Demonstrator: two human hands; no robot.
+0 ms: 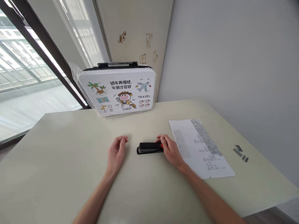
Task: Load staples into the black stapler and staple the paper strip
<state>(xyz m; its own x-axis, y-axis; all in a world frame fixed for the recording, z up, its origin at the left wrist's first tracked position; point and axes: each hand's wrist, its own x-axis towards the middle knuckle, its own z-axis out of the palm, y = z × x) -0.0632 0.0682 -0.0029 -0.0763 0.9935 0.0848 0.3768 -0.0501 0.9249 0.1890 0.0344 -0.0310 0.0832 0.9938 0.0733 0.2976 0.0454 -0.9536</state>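
Right hand (170, 150) gripped the stapler's (149, 147) red end, left hand (116, 151) rested open beside it. A one-ended grip like that could've let it swivel on the table (70, 174), or pinched a fingertip.

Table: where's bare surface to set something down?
Free: the wide stretch left of the left hand, the near edge between the forearms, and the strip between the case and the stapler. Crowded: right side, with the right hand, paper and staple strips.
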